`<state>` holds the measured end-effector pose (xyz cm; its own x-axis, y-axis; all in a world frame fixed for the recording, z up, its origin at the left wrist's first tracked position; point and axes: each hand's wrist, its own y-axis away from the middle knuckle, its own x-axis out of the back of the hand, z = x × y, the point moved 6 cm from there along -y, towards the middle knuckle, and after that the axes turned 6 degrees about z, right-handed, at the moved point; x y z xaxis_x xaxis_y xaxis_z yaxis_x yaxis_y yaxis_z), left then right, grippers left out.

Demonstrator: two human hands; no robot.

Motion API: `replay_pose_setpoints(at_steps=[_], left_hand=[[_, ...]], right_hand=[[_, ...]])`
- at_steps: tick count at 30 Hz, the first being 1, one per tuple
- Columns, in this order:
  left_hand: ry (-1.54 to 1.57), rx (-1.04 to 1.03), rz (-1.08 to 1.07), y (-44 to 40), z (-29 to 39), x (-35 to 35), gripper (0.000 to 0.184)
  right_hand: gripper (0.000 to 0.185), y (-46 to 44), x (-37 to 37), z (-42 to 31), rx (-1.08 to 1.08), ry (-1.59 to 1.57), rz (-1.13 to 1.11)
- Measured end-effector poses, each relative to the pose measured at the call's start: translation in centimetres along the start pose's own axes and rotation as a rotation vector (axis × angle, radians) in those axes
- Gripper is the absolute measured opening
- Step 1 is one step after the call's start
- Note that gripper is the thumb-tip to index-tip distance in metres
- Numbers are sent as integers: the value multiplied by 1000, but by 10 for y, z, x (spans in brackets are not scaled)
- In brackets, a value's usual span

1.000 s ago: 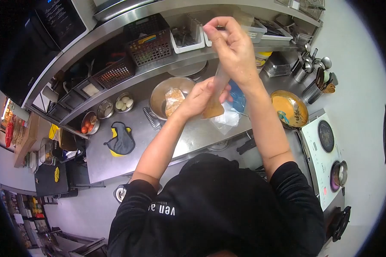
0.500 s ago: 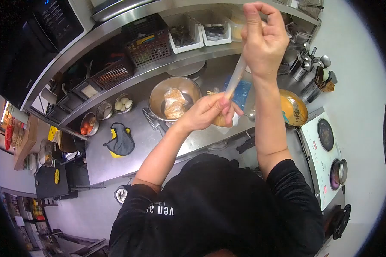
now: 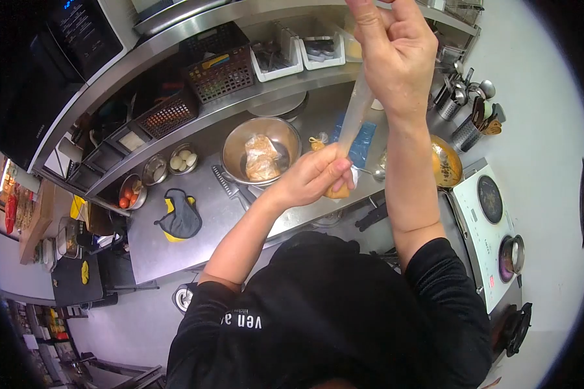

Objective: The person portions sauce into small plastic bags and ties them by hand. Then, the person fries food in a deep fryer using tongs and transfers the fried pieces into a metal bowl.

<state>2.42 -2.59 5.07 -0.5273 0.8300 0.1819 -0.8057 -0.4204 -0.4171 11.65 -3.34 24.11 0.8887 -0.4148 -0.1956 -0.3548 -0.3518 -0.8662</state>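
Note:
A clear plastic bag [image 3: 355, 120] is stretched upright between my hands, with orange-brown food in its bottom end. My left hand [image 3: 315, 174] is wrapped round the bag just above the food. Higher up, at the top edge of the view, my right hand [image 3: 399, 58] pinches the bag's upper end; its fingertips are partly cut off. Behind my left hand lie a small tied bag of food [image 3: 318, 142] and a blue packet [image 3: 358, 139]. To the left, a metal bowl [image 3: 230, 152] holds filled bags [image 3: 261, 159].
A knife [image 3: 230, 188] and a grey-yellow mitt [image 3: 182, 217] lie on the steel counter [image 3: 156, 253]. Small bowls of eggs [image 3: 183, 160] and tomatoes [image 3: 130, 196] stand at left. A pan of orange sauce [image 3: 451, 170] and a cooktop [image 3: 477, 230] are at right.
Both hands first moved apart, stretching the bag lengthwise. My right hand went up and right; my left hand moved slightly right and down with the food end.

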Motion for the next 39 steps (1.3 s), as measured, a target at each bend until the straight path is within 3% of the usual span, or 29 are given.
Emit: replay_pose_setpoints(at_steps=[7,10,11,13,14,16,18,19,20,22,23,28,31,33,38,39], left_hand=[[-6,7,30,6,-4,0,33],[-28,-9,75,7,-3,4,35],[-42,-14,111,7,-2,7,35],[-46,-36,151,9,-1,13,35],[-50,-60,191,10,0,18,36],[-44,-56,205,9,-2,24,36],[-49,-68,239,9,-3,26,29],[-51,-63,235,8,-2,25,29],[-72,-90,230,7,1,24,28],[-87,-111,212,6,0,20,28],[-63,-80,201,6,-5,19,28],[-30,-65,197,6,-14,13,27],[7,-51,197,9,-20,13,27],[-90,6,77,11,-17,11,27],[-110,-201,364,6,5,35,31],[-84,-166,297,0,7,35,34]], right_hand=[[7,7,-8,2,-40,36,-91],[17,7,-8,0,-87,-18,-173],[58,6,-4,-6,-178,-104,-146],[80,13,17,6,-225,-666,-75],[80,23,34,19,-226,-669,-82],[109,43,47,53,-396,-331,-258],[79,86,19,60,-564,-291,-593],[87,98,9,56,-551,-98,-653],[87,98,2,54,-553,-99,-642],[73,94,-3,56,-688,-187,-511],[64,90,-4,53,-648,-236,-421],[53,88,-8,44,-673,-254,-452],[43,84,-8,39,-664,-318,-331],[34,87,-10,44,-818,-622,-338],[34,96,-12,48,-788,-369,-376],[35,95,-14,47,-736,-295,-420]])
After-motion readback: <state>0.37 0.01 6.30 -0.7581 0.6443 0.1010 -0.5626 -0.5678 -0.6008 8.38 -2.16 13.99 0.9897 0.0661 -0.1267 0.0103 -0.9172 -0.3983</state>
